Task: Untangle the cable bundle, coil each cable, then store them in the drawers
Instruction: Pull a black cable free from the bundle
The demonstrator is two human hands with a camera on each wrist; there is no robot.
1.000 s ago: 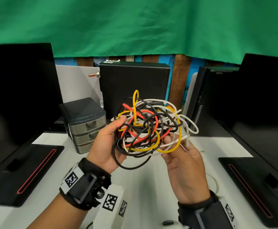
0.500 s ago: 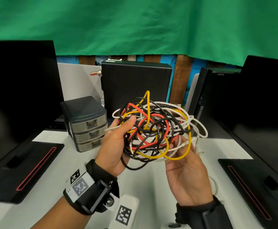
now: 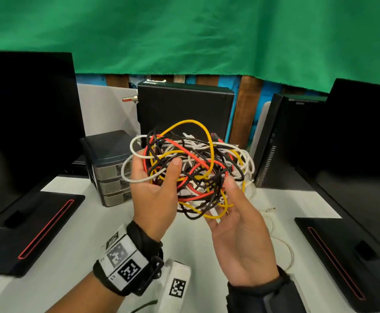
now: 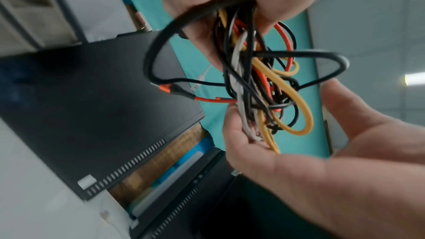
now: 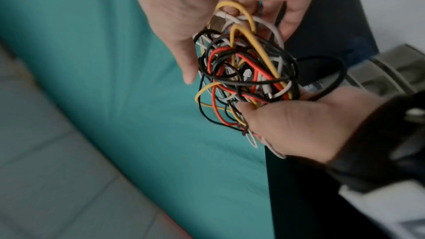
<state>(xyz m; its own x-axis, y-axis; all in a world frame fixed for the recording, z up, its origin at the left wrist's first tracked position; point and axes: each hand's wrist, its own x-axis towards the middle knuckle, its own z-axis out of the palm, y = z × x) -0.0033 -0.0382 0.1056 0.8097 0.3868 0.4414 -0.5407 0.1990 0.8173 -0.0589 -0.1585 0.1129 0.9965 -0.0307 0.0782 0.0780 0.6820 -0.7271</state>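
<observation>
A tangled cable bundle point(image 3: 193, 170) of yellow, red, black and white cables is held in the air over the white table point(image 3: 71, 233). My left hand point(image 3: 156, 168) grips its left side, thumb on the front and fingers behind. My right hand point(image 3: 227, 206) holds the lower right part palm up, with its thumb pressed on the cables. In the left wrist view the bundle point(image 4: 260, 83) hangs between both hands; in the right wrist view the bundle point(image 5: 243, 72) does too. A small grey drawer unit point(image 3: 110, 170) with three drawers, all closed, stands behind my left hand.
A black computer case point(image 3: 184, 109) stands behind the bundle. Black monitors point(image 3: 26, 120) flank the table on both sides, with their flat red-striped bases point(image 3: 37, 227) on it. A loose white cable point(image 3: 284, 245) trails on the table at the right. Green cloth hangs behind.
Both hands have turned the bundle and shifted it slightly right. A white loop now sticks out on the left, and a yellow loop arches over the top. My right palm faces up more.
</observation>
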